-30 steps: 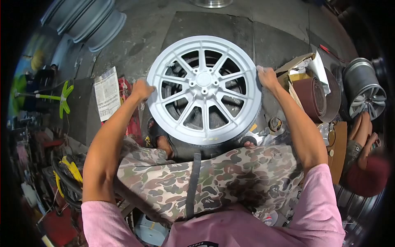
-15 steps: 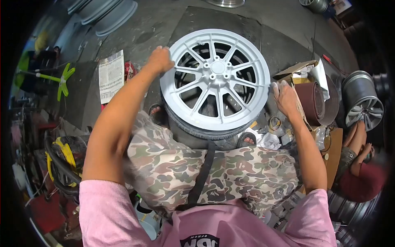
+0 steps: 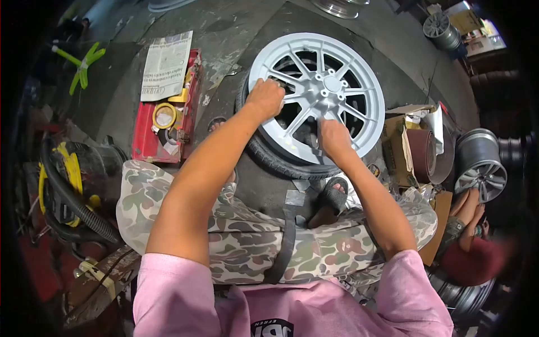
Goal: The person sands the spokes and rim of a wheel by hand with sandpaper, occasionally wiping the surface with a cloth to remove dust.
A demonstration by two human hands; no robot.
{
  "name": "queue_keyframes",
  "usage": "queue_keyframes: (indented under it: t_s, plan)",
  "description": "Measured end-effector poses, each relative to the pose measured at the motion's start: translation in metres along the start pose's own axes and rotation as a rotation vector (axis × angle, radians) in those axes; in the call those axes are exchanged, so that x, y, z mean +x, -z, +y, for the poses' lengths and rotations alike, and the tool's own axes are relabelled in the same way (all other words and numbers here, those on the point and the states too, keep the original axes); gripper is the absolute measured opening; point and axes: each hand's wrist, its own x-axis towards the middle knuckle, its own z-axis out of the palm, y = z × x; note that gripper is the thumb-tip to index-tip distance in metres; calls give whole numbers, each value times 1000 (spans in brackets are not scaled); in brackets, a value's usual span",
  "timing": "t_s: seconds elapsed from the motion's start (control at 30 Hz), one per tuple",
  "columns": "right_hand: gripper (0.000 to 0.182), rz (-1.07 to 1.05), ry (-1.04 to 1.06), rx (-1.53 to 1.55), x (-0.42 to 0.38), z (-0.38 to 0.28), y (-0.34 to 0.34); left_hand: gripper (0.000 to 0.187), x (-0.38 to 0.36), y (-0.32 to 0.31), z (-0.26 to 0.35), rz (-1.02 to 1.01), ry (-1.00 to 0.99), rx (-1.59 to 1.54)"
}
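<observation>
A pale grey multi-spoke wheel rim (image 3: 332, 83) lies on top of a black tire (image 3: 264, 153), which shows along its left and lower sides. My left hand (image 3: 266, 100) is closed at the rim's left side, its fingers curled over the edge and a spoke. Over the lower spokes, my right hand (image 3: 336, 139) is bent into a fist. Its fingertips are hidden, and I cannot make out what lies in them. Below the tire, a small grey square piece (image 3: 295, 197) rests on the floor by my sandalled foot (image 3: 335, 194).
To the left stands a red tray (image 3: 147, 137) with newspaper (image 3: 168, 66) and a yellow tape roll (image 3: 164, 115). A cardboard box (image 3: 397, 147) with a brown abrasive roll (image 3: 420, 154) is at right. Beyond it are a silver wheel (image 3: 477, 160) and another person (image 3: 471, 253).
My left hand has moved from the rim's outer edge further in. My right hand has left the right side and come over the lower spokes. The view has shifted, showing the red tray.
</observation>
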Motion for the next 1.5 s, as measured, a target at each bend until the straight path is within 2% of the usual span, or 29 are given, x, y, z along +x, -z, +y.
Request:
queue_keyframes:
  t_s: [0.03, 0.07, 0.1, 0.17, 0.2, 0.23, 0.3, 0.33, 0.37, 0.43, 0.47, 0.5, 0.57, 0.6, 0.63, 0.7, 0.8, 0.83, 0.9, 0.97, 1.07, 1.17, 1.2, 1.23, 1.3, 1.37, 1.43, 1.47, 1.5]
  plan:
    - [16, -13, 35, -8, -8, 2, 4, 26, -5, -9, -3, 10, 13, -16]
    - [15, -171, 79, -17, -17, 8, 12, 25, -10, -18, -7, 170, -17, -72]
    - [15, -184, 87, -33, -21, 14, 22, 23, -13, -27, -10, 329, -48, -128]
    - [14, -306, 344, 236, -28, 28, 46, 23, -14, -21, 1, 287, 12, -204]
    - [12, -409, 332, 376, -15, 29, 48, 18, -12, -22, 6, 339, 58, -217]
    - [12, -418, 339, 371, -8, 32, 52, 14, -12, -24, 10, 384, 104, -228]
    - [12, -458, 255, 210, -2, 27, 64, 14, -13, -30, 10, 418, 101, -244]
    - [13, -341, 288, 97, -5, 25, 58, 15, -9, -34, 9, 425, 95, -256]
    - [13, -346, 289, 95, -11, 31, 48, 15, -7, -34, 7, 436, 91, -268]
    - [14, -242, 508, -110, -17, 32, 38, 16, -8, -25, 11, 413, 113, -246]
    - [21, -429, 490, -259, -15, 39, 37, 23, -9, -21, 13, 332, 135, -273]
    - [21, -429, 502, -257, -9, 45, 33, 29, -10, -16, 13, 251, 160, -294]
    - [36, -128, 765, -338, 6, 66, 24, 31, -11, -15, 13, 236, 170, -286]
    - [49, -305, 552, -369, 15, 66, 27, 31, -10, -16, 13, 242, 171, -287]
    - [50, -301, 507, -444, 23, 57, 44, 32, -10, -17, 13, 249, 172, -287]
    - [48, -171, 604, -426, 9, 63, 21, 32, -11, -17, 13, 236, 172, -274]
    - [45, -279, 663, -400, -3, 49, 28, 34, -10, -15, 13, 216, 174, -252]
    - [45, -274, 652, -393, 0, 51, 33, 31, -11, -16, 15, 255, 177, -236]
    - [44, -361, 492, -451, 22, 60, 35, 28, -11, -19, 16, 284, 178, -209]
    - [57, -167, 554, -431, 26, 68, 41, 30, -11, -24, 13, 381, 152, -224]
    - [60, -242, 477, -383, 23, 72, 48, 31, -10, -21, 13, 308, 167, -223]
    - [54, -170, 544, -461, 13, 78, 28, 34, -11, -11, 13, 194, 190, -279]
    - [54, -149, 553, -384, 12, 74, 27, 33, -13, -13, 14, 357, 160, -239]
    - [55, -130, 562, -304, 13, 72, 25, 33, -12, -15, 12, 355, 167, -234]
    - [58, -201, 524, -392, 18, 75, 37, 31, -11, -17, 14, 272, 177, -231]
    - [60, -117, 501, -336, 13, 74, 37, 32, -10, -19, 14, 233, 188, -240]
    - [59, 14, 511, -298, 5, 73, 19, 31, -10, -27, 13, 362, 166, -212]
    - [59, -119, 485, -263, 2, 70, 16, 31, -10, -27, 12, 362, 166, -209]
    - [59, -119, 485, -259, 4, 70, 21, 33, -11, -23, 14, 347, 161, -235]
